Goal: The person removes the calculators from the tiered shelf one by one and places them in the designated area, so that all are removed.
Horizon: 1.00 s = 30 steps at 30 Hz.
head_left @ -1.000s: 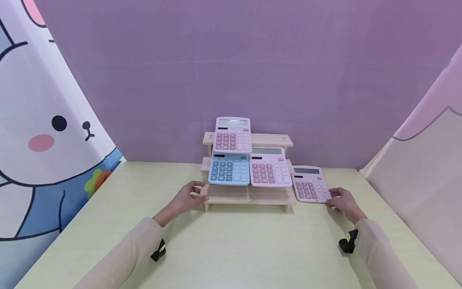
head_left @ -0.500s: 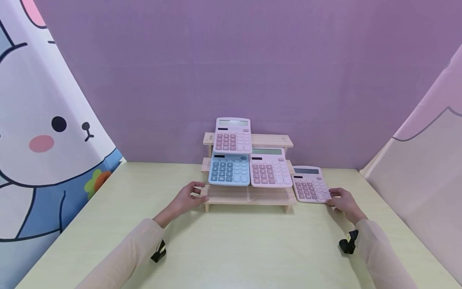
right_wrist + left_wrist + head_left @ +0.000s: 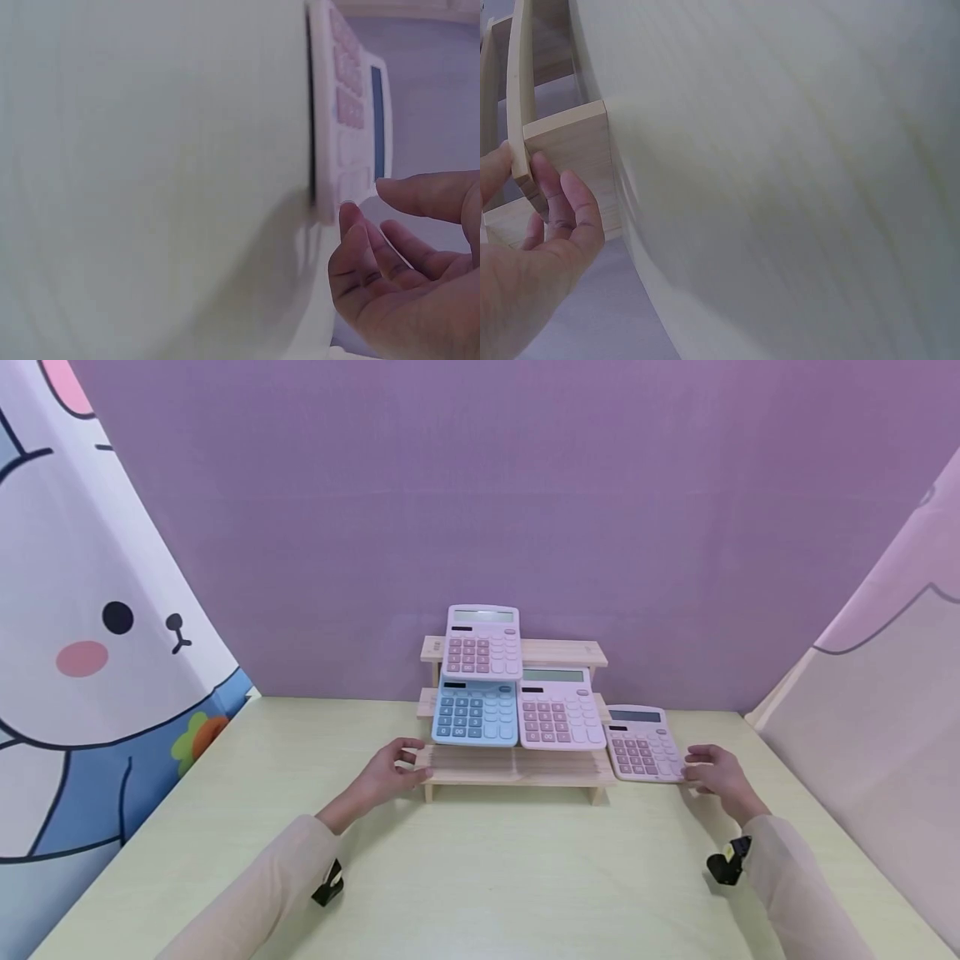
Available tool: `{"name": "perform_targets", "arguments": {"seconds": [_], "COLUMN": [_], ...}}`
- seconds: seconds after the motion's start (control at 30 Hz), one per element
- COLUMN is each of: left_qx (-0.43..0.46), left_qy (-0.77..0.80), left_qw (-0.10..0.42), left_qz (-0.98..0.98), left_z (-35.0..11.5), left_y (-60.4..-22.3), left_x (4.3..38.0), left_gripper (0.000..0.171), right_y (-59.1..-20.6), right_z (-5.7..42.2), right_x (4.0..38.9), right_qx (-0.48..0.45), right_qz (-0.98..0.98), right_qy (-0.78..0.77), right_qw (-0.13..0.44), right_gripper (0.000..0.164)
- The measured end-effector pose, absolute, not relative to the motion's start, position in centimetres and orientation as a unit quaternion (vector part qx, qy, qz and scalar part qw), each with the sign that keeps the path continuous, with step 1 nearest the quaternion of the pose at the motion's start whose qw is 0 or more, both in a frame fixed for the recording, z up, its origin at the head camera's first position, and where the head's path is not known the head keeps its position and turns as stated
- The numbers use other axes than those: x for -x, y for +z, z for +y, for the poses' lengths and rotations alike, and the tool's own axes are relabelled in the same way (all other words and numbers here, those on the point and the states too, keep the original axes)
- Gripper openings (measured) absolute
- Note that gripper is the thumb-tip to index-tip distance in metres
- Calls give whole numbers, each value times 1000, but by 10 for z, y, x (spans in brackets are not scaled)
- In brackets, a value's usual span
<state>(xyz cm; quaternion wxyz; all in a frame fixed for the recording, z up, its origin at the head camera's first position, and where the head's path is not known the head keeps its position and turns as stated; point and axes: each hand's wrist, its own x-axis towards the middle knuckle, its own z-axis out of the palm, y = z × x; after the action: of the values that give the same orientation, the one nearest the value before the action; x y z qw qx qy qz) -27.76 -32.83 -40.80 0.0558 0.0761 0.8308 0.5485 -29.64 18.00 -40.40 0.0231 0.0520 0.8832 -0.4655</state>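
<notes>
My left hand (image 3: 381,774) pinches the left end of the bottom board of a three-step wooden display stand (image 3: 517,766). In the left wrist view the thumb lies on one face of the board, with the fingers curled under the other. A pink calculator (image 3: 647,750) lies flat on the table against the stand's right side. Beside its lower right corner is my right hand (image 3: 722,778), fingers loosely bent. The right wrist view shows its thumb and fingertips apart, right at the edge of the calculator (image 3: 349,112), with nothing between them.
On the stand, a blue calculator (image 3: 475,717) and a pink calculator (image 3: 561,714) lean side by side on the middle step. Another pink calculator (image 3: 482,643) leans on the top step's left half. A purple cloth backdrop (image 3: 480,485) hangs behind the pale table (image 3: 487,877).
My right hand has let go of the calculator's corner and shifted slightly right and up, thumb and fingers parting. The left hand keeps its grip on the stand.
</notes>
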Motion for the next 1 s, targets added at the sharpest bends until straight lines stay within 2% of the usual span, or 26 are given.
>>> {"name": "perform_targets", "arguments": {"seconds": [0.3,1.0], "left_qx": [-89,-75], "left_qy": [553,544], "left_qw": [55,56], "left_qz": [827,834], "left_z": [-329,-328], "left_y": [-407,-408], "left_x": [276,279], "left_gripper": [54,52], "right_y": [-390,-356], "right_z": [166,126], "right_x": [297,294], "right_qx": [-40,-4], "right_qz": [876,854], "right_qy": [-480,-520], "right_qw": [10,22], "right_gripper": [56,50]}}
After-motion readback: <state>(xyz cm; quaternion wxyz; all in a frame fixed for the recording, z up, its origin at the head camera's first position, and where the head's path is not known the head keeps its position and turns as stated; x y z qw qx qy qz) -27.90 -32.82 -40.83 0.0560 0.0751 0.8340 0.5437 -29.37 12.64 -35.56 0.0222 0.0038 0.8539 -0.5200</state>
